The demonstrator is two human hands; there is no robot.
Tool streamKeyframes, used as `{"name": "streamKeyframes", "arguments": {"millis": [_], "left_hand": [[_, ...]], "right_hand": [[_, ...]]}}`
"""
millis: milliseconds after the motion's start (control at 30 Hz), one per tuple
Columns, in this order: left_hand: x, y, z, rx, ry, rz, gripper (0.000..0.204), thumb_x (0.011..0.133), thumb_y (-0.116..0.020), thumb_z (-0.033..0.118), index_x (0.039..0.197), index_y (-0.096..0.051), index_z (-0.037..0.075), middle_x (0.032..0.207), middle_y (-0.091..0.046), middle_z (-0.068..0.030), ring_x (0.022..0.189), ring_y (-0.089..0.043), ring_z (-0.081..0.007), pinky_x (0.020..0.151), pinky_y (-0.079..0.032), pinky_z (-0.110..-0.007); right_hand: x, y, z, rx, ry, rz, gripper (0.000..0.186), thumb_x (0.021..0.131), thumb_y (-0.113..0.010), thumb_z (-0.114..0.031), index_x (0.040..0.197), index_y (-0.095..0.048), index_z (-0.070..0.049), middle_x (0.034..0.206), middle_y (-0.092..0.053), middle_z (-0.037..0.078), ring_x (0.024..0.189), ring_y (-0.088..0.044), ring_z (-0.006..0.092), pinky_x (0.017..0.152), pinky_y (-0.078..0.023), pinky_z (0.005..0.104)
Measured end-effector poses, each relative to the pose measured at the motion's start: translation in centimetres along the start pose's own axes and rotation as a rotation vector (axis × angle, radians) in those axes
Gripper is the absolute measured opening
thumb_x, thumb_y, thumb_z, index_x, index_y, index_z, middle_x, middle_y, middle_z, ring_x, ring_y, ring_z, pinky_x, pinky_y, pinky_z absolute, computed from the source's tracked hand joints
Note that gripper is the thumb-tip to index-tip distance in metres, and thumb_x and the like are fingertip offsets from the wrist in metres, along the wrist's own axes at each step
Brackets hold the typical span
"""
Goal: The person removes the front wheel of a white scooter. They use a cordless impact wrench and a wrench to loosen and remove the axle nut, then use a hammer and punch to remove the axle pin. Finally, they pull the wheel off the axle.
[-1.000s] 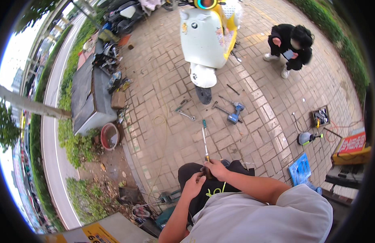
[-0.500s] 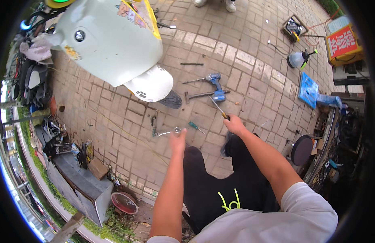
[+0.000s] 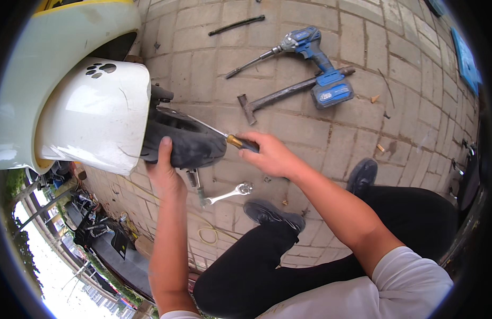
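My left hand (image 3: pixel 165 171) grips the black front tyre (image 3: pixel 187 142) of a scooter, just under its white mudguard (image 3: pixel 94 114). My right hand (image 3: pixel 270 154) is shut on a screwdriver (image 3: pixel 230 140) with a brass collar. Its thin metal shaft points left and lies across the top of the tyre, toward the wheel behind the mudguard. A shiny ratchet wrench (image 3: pixel 231 192) lies on the paving between my hands, near my black shoe (image 3: pixel 272 213).
A blue cordless driver (image 3: pixel 315 53) and a hammer (image 3: pixel 288 95) lie on the brick paving beyond my right hand. A thin black bar (image 3: pixel 236 24) lies farther off. The pale yellow scooter body (image 3: pixel 49 42) fills the upper left. Clutter and parts sit at lower left.
I have moved in close to the scooter. My left hand went from the paving onto the tyre, and my right hand brought the screwdriver up against the wheel.
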State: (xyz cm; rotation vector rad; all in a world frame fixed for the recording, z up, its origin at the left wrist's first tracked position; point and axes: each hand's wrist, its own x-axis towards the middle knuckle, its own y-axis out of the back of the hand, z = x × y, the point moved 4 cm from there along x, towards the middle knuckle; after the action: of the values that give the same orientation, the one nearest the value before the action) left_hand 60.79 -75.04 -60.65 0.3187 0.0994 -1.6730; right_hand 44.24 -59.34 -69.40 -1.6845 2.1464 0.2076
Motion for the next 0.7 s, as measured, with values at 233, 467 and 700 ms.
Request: {"name": "streamKeyframes", "arguments": {"millis": [233, 467, 700], "left_hand": [[-0.5, 4.9, -2.1, -0.057, -0.007, -0.057, 0.071, 0.084, -0.075, 0.029, 0.140, -0.042, 0.000, 0.134, -0.054, -0.0098, 0.121, -0.054, -0.0231, 0.106, -0.041, -0.038], [-0.6, 6.0, -3.3, -0.104, -0.027, -0.111, 0.074, 0.085, -0.073, 0.026, 0.143, -0.037, 0.000, 0.136, -0.051, -0.0115, 0.123, -0.053, -0.0243, 0.106, -0.042, -0.038], [-1.0, 4.5, -3.3, -0.071, -0.102, -0.141, 0.073, 0.086, -0.072, 0.028, 0.143, -0.037, -0.001, 0.136, -0.050, -0.0116, 0.123, -0.052, -0.0227, 0.107, -0.040, -0.037]], "right_hand": [[0.4, -3.0, 0.3, 0.072, 0.039, 0.035, 0.045, 0.085, -0.062, -0.022, 0.122, -0.061, 0.002, 0.094, -0.067, 0.023, 0.082, -0.066, 0.0291, 0.077, -0.050, 0.0373], [0.5, -3.0, -1.0, 0.056, 0.108, 0.023, 0.043, 0.087, -0.062, -0.020, 0.124, -0.060, 0.003, 0.092, -0.066, 0.011, 0.081, -0.058, 0.0153, 0.076, -0.048, 0.0311], [3.5, -4.3, -2.9, 0.009, 0.196, 0.036, 0.044, 0.086, -0.060, -0.021, 0.121, -0.060, 0.006, 0.098, -0.068, 0.020, 0.089, -0.065, 0.0216, 0.081, -0.050, 0.0339]]}}
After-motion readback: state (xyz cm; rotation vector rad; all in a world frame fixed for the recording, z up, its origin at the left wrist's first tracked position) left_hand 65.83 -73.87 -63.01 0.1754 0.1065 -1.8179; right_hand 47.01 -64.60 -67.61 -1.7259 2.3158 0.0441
